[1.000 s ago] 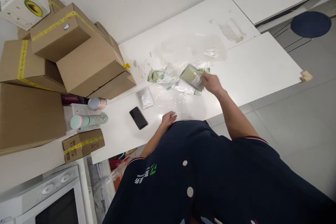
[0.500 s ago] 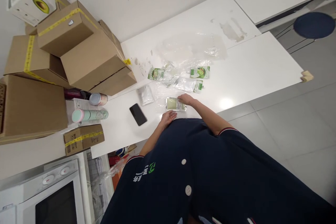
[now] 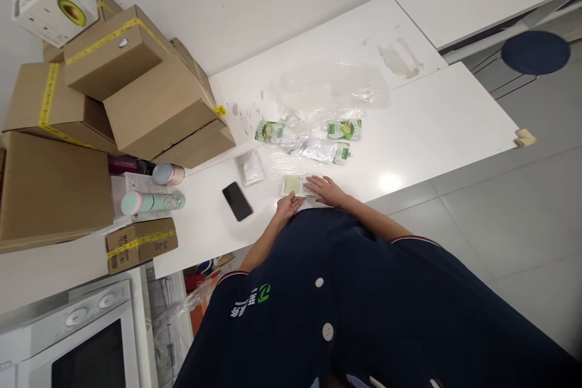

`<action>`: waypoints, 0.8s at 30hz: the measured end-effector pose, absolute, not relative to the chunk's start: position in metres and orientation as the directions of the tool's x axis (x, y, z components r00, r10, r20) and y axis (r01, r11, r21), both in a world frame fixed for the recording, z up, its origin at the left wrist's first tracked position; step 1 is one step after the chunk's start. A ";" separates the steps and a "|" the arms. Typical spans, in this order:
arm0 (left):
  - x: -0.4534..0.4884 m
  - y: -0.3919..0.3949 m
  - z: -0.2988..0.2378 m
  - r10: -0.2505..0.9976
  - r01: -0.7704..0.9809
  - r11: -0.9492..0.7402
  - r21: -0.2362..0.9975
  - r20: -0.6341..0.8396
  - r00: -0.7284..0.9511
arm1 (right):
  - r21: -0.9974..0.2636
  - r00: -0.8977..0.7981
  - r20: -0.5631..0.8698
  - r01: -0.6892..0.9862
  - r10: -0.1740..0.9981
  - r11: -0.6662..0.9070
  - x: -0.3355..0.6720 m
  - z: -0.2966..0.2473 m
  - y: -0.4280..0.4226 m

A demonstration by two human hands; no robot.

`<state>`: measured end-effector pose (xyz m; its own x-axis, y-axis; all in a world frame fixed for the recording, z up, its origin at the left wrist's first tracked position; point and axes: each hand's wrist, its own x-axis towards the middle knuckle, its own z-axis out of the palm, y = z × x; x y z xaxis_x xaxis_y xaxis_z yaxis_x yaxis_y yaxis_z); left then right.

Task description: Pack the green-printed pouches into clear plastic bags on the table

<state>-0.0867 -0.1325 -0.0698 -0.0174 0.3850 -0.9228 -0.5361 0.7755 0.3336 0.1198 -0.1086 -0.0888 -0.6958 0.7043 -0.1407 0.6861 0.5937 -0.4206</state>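
A flat pouch (image 3: 291, 184) with a pale green front and a printed label lies on the white table close to my body. My right hand (image 3: 328, 191) rests flat across its right part, fingers spread, covering some of the label. At the pouch's near edge is my left hand (image 3: 287, 207), palm turned up and fingers loosely apart, its thumb touching or very near the edge. Just beyond are a green spouted pouch (image 3: 348, 130), a second one (image 3: 269, 131) at the left, and a silvery pouch (image 3: 321, 150), partly among clear plastic wrap (image 3: 334, 88).
Left of the pouch lie a black phone (image 3: 237, 201) and a small clear packet (image 3: 250, 168). Farther left stand a green bottle (image 3: 152, 202), a lidded jar (image 3: 168, 174) and stacked cardboard boxes (image 3: 159, 112). A microwave (image 3: 86, 339) is below; a blue stool (image 3: 536, 52) stands right.
My right hand has gone from gripping the pouch's upper right edge to lying flat over it with fingers spread. The pouch has shifted slightly left, and my left thumb is now at its edge.
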 end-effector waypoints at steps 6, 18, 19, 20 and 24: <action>-0.085 -0.135 -0.052 0.452 -0.480 0.768 0.423 -0.890 -0.062 | -0.641 -0.632 -0.111 0.635 0.767 0.431 0.114 -0.096 -0.105; -0.089 -0.134 -0.072 0.910 0.846 -0.191 0.498 -0.233 0.343 | -0.523 -0.183 -0.720 0.777 0.669 -0.350 0.112 -0.095 -0.049; -0.086 -0.132 -0.075 0.886 0.876 -0.264 0.404 -0.258 0.386 | -0.499 -0.169 -0.738 0.789 0.653 -0.359 0.110 -0.095 -0.047; -0.084 -0.128 -0.077 0.872 0.894 -0.310 0.323 -0.279 0.403 | -0.473 -0.154 -0.753 0.803 0.640 -0.363 0.109 -0.093 -0.047; -0.073 -0.107 -0.085 0.833 0.894 -0.419 0.157 -0.326 0.447 | -0.294 0.037 -0.648 0.909 0.761 -0.295 0.106 -0.077 -0.059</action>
<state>-0.0728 -0.1075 -0.0851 0.4473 0.8329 -0.3259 0.8944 -0.4188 0.1571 0.1058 -0.0587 -0.0767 0.0372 0.7611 -0.6475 0.9092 -0.2947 -0.2941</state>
